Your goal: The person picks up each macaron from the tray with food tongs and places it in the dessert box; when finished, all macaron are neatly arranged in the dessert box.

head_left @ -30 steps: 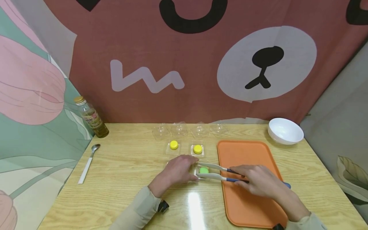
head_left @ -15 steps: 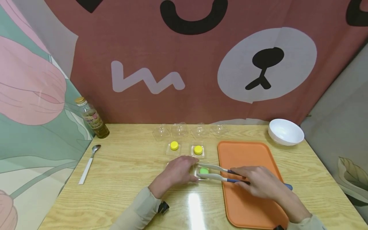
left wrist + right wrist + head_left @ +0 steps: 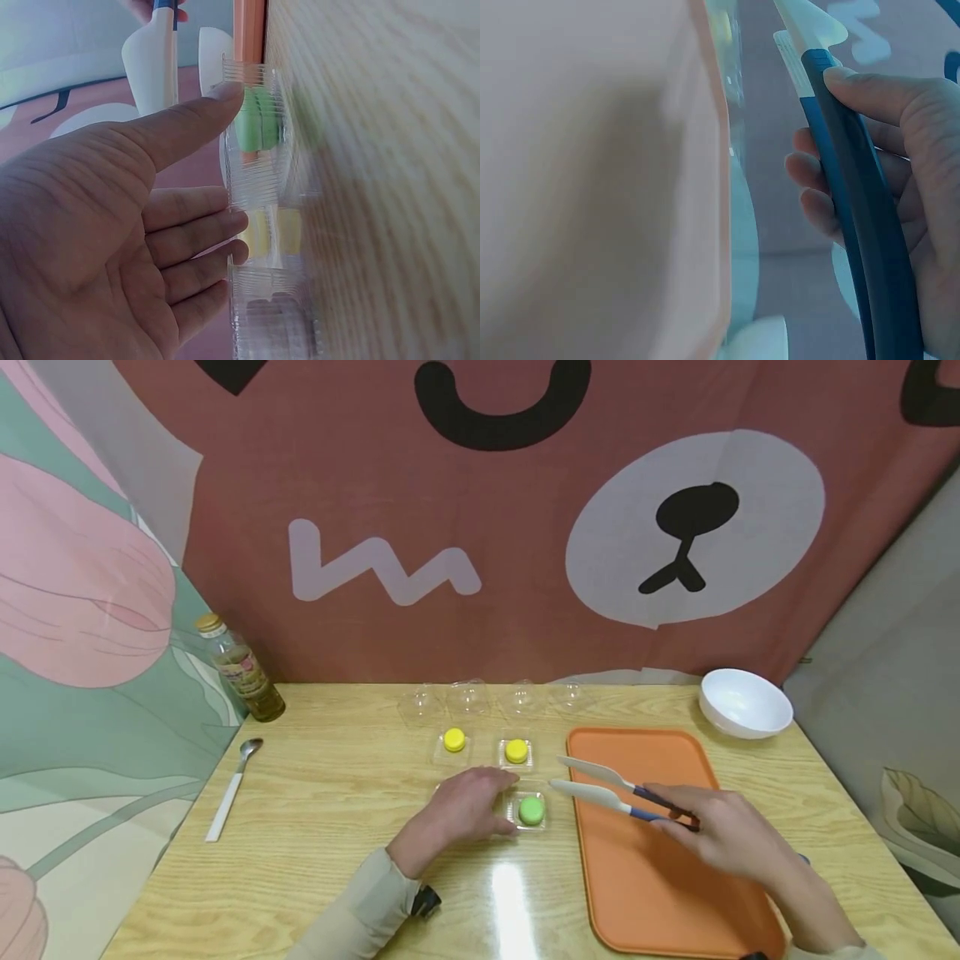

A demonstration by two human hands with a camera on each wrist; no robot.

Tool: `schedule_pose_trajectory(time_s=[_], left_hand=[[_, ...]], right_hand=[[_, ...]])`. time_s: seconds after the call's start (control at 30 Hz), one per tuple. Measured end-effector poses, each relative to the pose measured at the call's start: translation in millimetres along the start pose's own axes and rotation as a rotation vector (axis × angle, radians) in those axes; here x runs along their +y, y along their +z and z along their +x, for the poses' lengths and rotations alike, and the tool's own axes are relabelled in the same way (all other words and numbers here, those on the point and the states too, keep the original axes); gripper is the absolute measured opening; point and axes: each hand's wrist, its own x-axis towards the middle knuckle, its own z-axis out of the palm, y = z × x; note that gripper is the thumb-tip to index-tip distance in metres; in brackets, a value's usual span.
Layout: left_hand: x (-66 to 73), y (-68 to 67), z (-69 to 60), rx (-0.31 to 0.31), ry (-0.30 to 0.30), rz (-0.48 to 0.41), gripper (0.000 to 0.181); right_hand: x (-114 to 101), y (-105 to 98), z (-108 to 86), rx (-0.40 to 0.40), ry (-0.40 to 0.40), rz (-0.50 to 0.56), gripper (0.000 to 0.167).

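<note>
My left hand (image 3: 468,806) spans a clear plastic macaron box base (image 3: 255,180), thumb at one edge and fingers at the other. A green macaron (image 3: 532,811) sits in that base. My right hand (image 3: 723,827) grips tongs (image 3: 855,172) with dark blue handles and pale tips, over the orange tray. The tong tips stand apart with nothing between them, right of the green macaron. Two yellow macarons (image 3: 454,740) lie behind, each in its own clear base. Beside the left fingers, the left wrist view shows another base holding a greyish macaron (image 3: 277,330), mostly hidden in the head view.
Several clear domed lids (image 3: 470,696) line the back of the table. An orange tray (image 3: 637,910) lies at right, with a white bowl (image 3: 745,703) behind it. On the left are a bottle (image 3: 243,668) and a white-handled spoon (image 3: 232,793).
The tongs have let go of the green macaron, which stays in its base. My right hand has drawn them back to the right and up. My left hand keeps its place.
</note>
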Motion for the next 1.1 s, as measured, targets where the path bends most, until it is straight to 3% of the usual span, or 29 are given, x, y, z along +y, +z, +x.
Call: schedule_pose_trajectory(time_s=[0.33, 0.57, 0.7, 0.87, 1.1], left_hand=[[-2.4, 2.1, -1.2, 0.001, 0.001, -0.004, 0.073], [-2.9, 3.0, -2.2, 0.008, 0.001, -0.014, 0.073], [-2.9, 3.8, -2.3, 0.006, -0.002, -0.025, 0.072], [-3.1, 3.6, -1.3, 0.013, 0.003, -0.026, 0.072], [-2.7, 2.0, -0.9, 0.023, 0.010, -0.015, 0.070]], right_hand=[[30, -29, -34.1, 0.080, 0.190, -0.153, 0.046], [61, -31, -62.0, 0.133, 0.275, -0.195, 0.044], [76, -31, -77.0, 0.115, 0.364, -0.208, 0.043], [87, -37, -90.0, 0.038, 0.507, -0.223, 0.046], [94, -38, -107.7, 0.015, 0.584, -0.285, 0.047]])
